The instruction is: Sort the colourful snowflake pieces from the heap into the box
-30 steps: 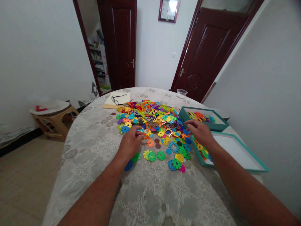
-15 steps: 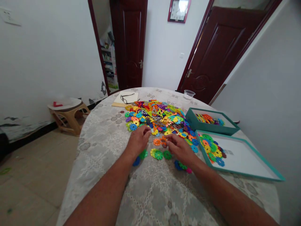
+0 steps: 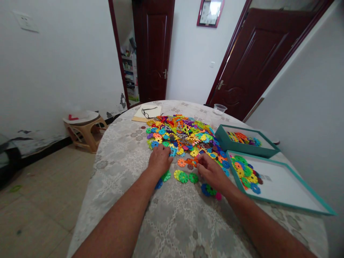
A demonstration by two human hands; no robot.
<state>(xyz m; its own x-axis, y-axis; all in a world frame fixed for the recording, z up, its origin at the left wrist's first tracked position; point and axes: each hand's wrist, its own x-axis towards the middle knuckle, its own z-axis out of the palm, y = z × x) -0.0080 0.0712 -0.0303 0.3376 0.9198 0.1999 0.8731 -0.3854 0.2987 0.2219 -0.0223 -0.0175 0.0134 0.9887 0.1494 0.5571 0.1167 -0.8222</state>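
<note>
My left hand [image 3: 160,159] is at the near edge of a heaped pile of colourful plastic snowflake discs and linking pieces [image 3: 185,130]. Its fingers are closed on a light blue plastic piece [image 3: 173,151], partly covered by the fingers. My right hand [image 3: 209,169] pinches an orange plastic piece [image 3: 192,162] just above the tablecloth. Beside that piece lie an orange disc [image 3: 182,162] and a brown disc [image 3: 190,166]. Nearer me are a yellow disc [image 3: 177,174] and green discs [image 3: 183,177]. Blue, green and pink discs [image 3: 211,190] lie under my right wrist.
At the right stand a teal box [image 3: 244,145] with sorted pieces and a teal-rimmed tray [image 3: 290,186] with discs at its left end. Glasses [image 3: 147,114] rest on paper at the back left. A clear plastic tub [image 3: 219,109] stands at the back edge.
My left hand has turned palm down and a light blue piece now shows at its fingertips. My right hand keeps the orange piece, now tilted. The whole view has shifted slightly.
</note>
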